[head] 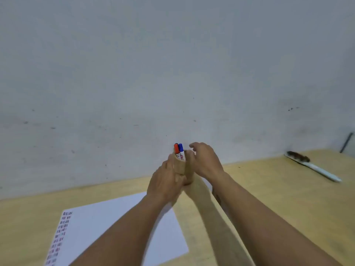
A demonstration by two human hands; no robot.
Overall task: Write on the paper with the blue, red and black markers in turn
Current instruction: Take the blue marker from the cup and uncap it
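A tan wooden pen holder stands on the table near the wall, just past the paper's far corner. A red-capped marker and a blue-capped marker stick up out of it side by side. A dark edge shows behind the red cap; I cannot tell whether it is the black marker. My left hand is wrapped around the holder from the left. My right hand hovers at the holder's right rim, fingers spread and holding nothing. The white paper lies at the lower left, with rows of small coloured marks down its left edge.
The wooden table meets a grey wall right behind the holder. A brush with a white handle lies at the far right, and a dark rod leans on the wall beyond it.
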